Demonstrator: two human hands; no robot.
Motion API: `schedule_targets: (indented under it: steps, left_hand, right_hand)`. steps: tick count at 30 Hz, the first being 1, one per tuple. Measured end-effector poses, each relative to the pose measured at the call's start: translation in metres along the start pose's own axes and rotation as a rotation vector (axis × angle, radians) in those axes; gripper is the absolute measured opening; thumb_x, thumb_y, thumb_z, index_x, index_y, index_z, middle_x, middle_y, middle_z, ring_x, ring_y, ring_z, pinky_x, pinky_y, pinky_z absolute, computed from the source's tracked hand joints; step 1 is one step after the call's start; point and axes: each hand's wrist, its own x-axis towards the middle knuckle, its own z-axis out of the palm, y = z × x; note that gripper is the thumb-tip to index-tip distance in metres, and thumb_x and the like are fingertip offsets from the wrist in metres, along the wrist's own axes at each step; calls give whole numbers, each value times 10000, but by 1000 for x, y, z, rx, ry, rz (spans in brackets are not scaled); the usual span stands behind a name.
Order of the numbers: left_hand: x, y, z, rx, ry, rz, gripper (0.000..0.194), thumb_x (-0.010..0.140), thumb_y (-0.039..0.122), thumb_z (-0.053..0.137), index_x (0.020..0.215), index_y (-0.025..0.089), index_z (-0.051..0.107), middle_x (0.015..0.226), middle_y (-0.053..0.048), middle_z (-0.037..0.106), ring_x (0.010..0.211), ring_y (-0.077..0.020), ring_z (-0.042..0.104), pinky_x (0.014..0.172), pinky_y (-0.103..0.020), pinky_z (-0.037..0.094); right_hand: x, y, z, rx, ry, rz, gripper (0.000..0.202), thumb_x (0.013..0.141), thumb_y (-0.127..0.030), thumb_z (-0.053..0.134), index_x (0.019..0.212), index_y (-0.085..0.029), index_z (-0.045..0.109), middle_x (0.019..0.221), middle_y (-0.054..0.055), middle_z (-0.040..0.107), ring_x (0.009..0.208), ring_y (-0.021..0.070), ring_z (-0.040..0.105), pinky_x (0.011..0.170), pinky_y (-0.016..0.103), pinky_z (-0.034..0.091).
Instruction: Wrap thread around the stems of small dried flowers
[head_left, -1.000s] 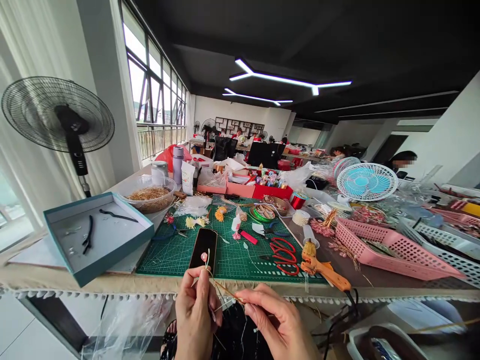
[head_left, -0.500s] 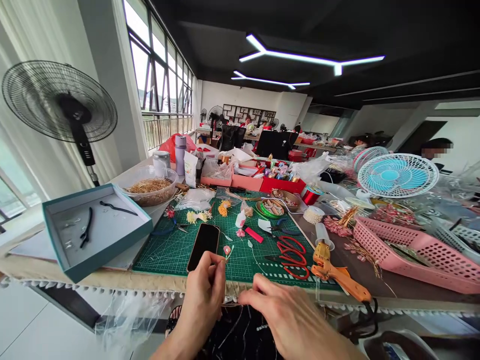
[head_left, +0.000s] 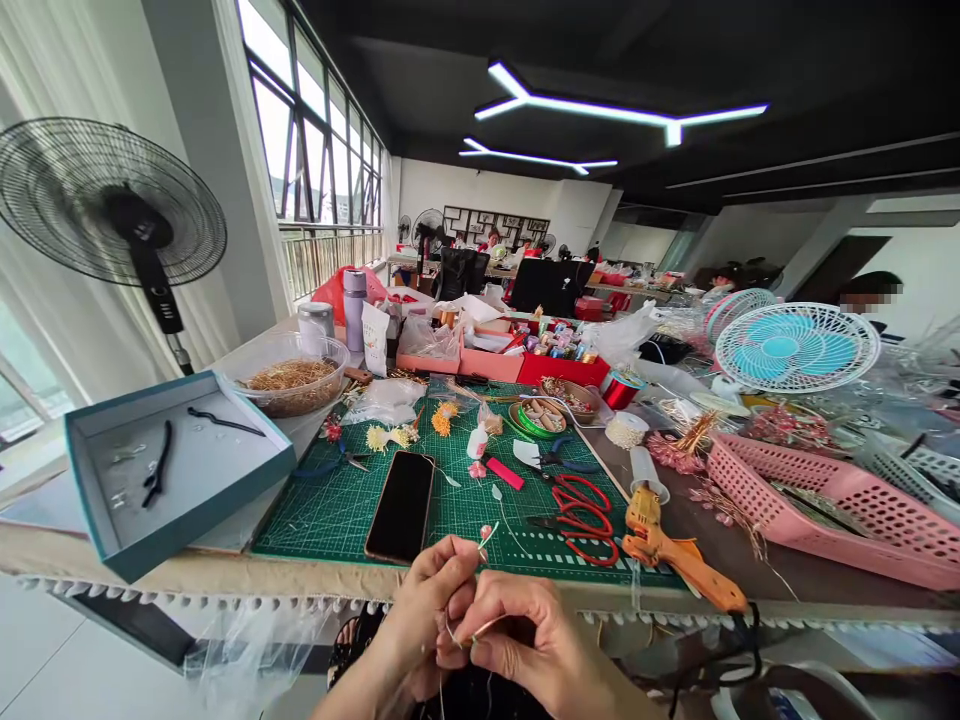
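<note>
My left hand (head_left: pixel 439 590) is closed in a pinch on a small pink flower piece (head_left: pixel 486 533), which sticks up above the fingertips with a pale green strip beside it. Close against it, my right hand (head_left: pixel 517 630) pinches a thin wire (head_left: pixel 487 628) that loops between the two hands. Thin strands hang below the fingers. Both hands are at the table's front edge. Just behind them, a black phone (head_left: pixel 401 505) lies on the green cutting mat (head_left: pixel 465 500). Red-handled scissors (head_left: pixel 585 520) are on the mat to the right.
An orange glue gun (head_left: pixel 675 550) and a pink basket (head_left: pixel 832 510) are at the right. An open blue box (head_left: pixel 187 470) stands left. A white glue bottle (head_left: pixel 478 440), pliers (head_left: pixel 562 460) and flower parts lie behind the phone. A person (head_left: pixel 870 290) is at far right.
My left hand has moved right with the flower piece, and my right hand has closed in beside it, now with the wire in its fingers. The view has shifted slightly.
</note>
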Motion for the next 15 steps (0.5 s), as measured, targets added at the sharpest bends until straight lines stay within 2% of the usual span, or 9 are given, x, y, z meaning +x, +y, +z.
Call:
schedule_targets:
  steps: [2, 4, 6, 8, 10, 12, 15]
  left_hand:
    - [1, -5, 1, -68, 40, 18, 473, 554, 532, 795, 706, 202, 492, 347, 155, 334, 248, 6, 169, 252, -120, 160]
    - [1, -8, 3, -107, 80, 61, 519, 513, 566, 803, 670, 208, 462, 331, 160, 316, 244, 11, 140, 244, -122, 143]
    - [0, -9, 3, -114, 129, 138, 529, 530, 593, 786, 658, 209, 446, 324, 158, 323, 238, 14, 146, 248, -118, 150]
    - [-1, -11, 2, -101, 188, 228, 505, 581, 604, 755, 691, 211, 458, 318, 156, 337, 234, 7, 169, 254, -112, 164]
    - [-3, -11, -2, -46, 271, 365, 462, 644, 593, 721, 748, 217, 474, 322, 151, 366, 241, -6, 215, 267, -107, 192]
    - [-4, -11, -6, 36, 358, 520, 422, 691, 573, 694, 792, 223, 480, 338, 139, 405, 268, -26, 294, 294, -109, 239]
    - [-9, -6, -10, 330, 484, 726, 332, 808, 542, 578, 846, 229, 477, 405, 115, 454, 330, -58, 394, 356, -139, 321]
  right_hand:
    - [-2, 13, 10, 140, 159, 38, 219, 824, -432, 650, 806, -221, 705, 712, 5, 654, 634, 145, 632, 624, 262, 498]
    - [-2, 24, 17, 159, 314, 61, 282, 808, -496, 644, 805, -222, 707, 625, -18, 595, 486, 101, 536, 492, 211, 441]
    - [-3, 33, 21, 59, 482, 42, 305, 778, -512, 671, 791, -213, 730, 629, -8, 582, 491, 98, 499, 470, 203, 418]
    - [-4, 40, 22, -51, 606, 4, 301, 772, -504, 680, 798, -211, 747, 693, 24, 622, 564, 129, 540, 521, 223, 451]
    - [-6, 43, 20, -194, 643, -47, 287, 813, -482, 641, 834, -217, 749, 725, 45, 646, 625, 158, 578, 570, 239, 471]
    - [-10, 42, 19, -402, 619, -108, 272, 884, -431, 555, 875, -227, 735, 739, 47, 636, 651, 164, 595, 586, 235, 468]
    - [-15, 34, 17, -857, 543, -145, 282, 951, -275, 421, 923, -232, 698, 736, 33, 588, 621, 152, 594, 562, 233, 427]
